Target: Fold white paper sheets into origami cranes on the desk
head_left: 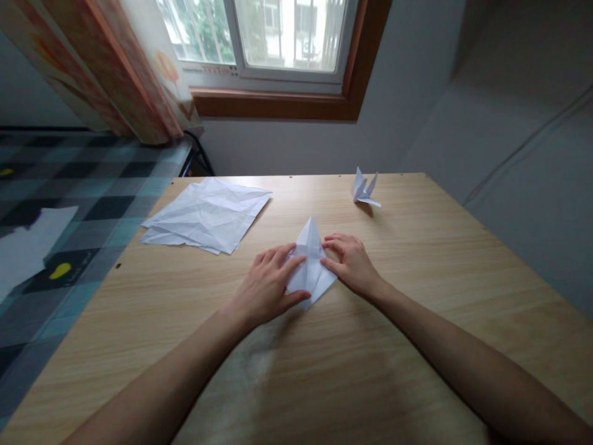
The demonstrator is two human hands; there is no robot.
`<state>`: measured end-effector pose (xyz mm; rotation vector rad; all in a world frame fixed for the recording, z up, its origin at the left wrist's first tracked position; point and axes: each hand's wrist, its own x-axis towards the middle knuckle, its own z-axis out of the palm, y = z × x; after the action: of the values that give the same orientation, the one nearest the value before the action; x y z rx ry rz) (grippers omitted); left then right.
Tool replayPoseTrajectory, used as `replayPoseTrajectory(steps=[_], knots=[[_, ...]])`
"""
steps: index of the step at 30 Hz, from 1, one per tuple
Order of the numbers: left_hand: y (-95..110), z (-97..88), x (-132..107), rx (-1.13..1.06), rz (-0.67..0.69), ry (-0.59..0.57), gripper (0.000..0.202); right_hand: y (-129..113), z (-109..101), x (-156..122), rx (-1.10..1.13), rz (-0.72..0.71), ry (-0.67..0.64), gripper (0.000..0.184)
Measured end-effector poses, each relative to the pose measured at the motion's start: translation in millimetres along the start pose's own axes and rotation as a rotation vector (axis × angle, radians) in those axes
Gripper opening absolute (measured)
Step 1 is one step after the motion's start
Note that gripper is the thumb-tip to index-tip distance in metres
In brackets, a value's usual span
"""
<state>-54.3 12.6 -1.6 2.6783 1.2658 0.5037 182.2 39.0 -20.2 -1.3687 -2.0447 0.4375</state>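
A white sheet of paper, folded into a kite-like shape with a pointed top, lies on the wooden table between my hands. My left hand holds its left side down, with the thumb across the lower part and the fingers along the left edge and middle. At the right edge, my right hand grips the paper between thumb and fingers. The undersides of the folds are hidden. Farther back on the right stands a folded paper crane, apart from both hands.
Several creased white sheets lie in a loose pile at the table's back left. The wooden table ends near the wall below a window. To the left are a checked cloth surface with white paper and a curtain.
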Motion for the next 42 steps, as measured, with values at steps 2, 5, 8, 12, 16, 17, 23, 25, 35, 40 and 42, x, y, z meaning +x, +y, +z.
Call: replayPoseTrajectory(steps=[2, 5, 8, 12, 16, 17, 23, 25, 35, 40, 42], knots=[[-3, 3.5, 0, -0.04, -0.052, 0.054, 0.087, 0, -1, 0, 0.041, -0.014, 0.014, 0.017], [-6, 7.6, 0, -0.088, -0.087, 0.097, 0.111, -1, -2, -1, 0.073, -0.062, 0.037, 0.008], [-6, 5.8, 0, -0.092, -0.047, 0.081, 0.097, -3, -2, -4, 0.047, -0.154, 0.058, 0.017], [-3, -4.6, 0, -0.065, 0.085, -0.01, 0.05, -4, -1, -7, -0.005, -0.295, -0.016, 0.027], [-4, -11.1, 0, -0.086, 0.189, -0.102, 0.047, -6, -2, -9, 0.057, -0.243, -0.047, 0.024], [-4, -11.1, 0, -0.088, 0.194, -0.107, 0.049, -8, -2, -9, 0.079, -0.212, -0.048, 0.023], [1, -6.3, 0, 0.007, 0.142, -0.068, 0.047, -25, 0, -10, 0.314, 0.02, -0.008, 0.022], [2, -5.3, 0, 0.007, 0.144, -0.065, 0.05, -27, 1, -9, 0.493, 0.147, 0.013, 0.026], [1, -6.1, -2, -0.018, 0.182, -0.004, 0.049, -31, -3, -4, 0.891, 0.492, -0.018, 0.048], [7, -5.7, -1, -0.014, 0.097, 0.079, 0.071, -45, 8, -14, 1.048, 0.31, -0.092, 0.048], [8, -4.3, -1, -0.059, 0.047, 0.131, 0.059, -48, 11, -18, 1.078, 0.194, -0.15, 0.052]])
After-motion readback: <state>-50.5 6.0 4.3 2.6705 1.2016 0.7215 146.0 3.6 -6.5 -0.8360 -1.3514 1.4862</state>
